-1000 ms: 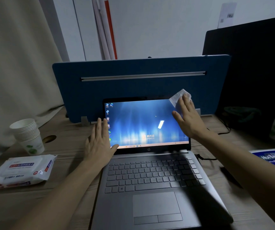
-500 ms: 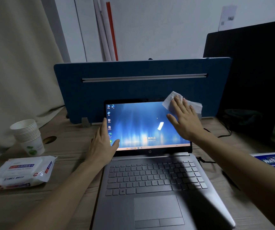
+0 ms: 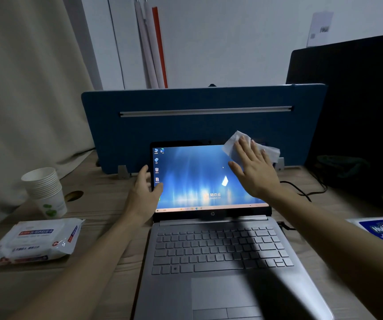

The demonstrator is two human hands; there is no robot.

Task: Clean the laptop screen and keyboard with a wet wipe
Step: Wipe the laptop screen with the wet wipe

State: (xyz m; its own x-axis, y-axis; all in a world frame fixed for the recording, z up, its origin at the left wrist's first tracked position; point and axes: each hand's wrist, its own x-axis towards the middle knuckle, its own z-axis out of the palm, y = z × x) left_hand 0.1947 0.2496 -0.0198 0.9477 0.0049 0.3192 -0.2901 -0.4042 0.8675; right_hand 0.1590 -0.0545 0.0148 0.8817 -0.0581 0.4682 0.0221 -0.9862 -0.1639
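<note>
A silver laptop stands open on the wooden desk, its lit blue screen (image 3: 193, 179) facing me and its keyboard (image 3: 218, 248) below. My right hand (image 3: 254, 168) lies flat with spread fingers against the screen's upper right area, pressing a white wet wipe (image 3: 236, 144) onto the glass; the wipe sticks out above and to the right of the fingers. My left hand (image 3: 143, 195) grips the screen's left edge, thumb on the front of the display, fingers behind it.
A pack of wet wipes (image 3: 36, 241) lies at the left, a stack of paper cups (image 3: 45, 190) behind it. A blue divider panel (image 3: 197, 125) rises right behind the laptop. A dark monitor (image 3: 356, 107) stands at the right, with a cable (image 3: 301, 190) and a blue-labelled pack (image 3: 382, 229).
My right hand has slid the wipe leftward along the top of the screen. My left hand has turned from lying flat beside the screen to gripping its left edge.
</note>
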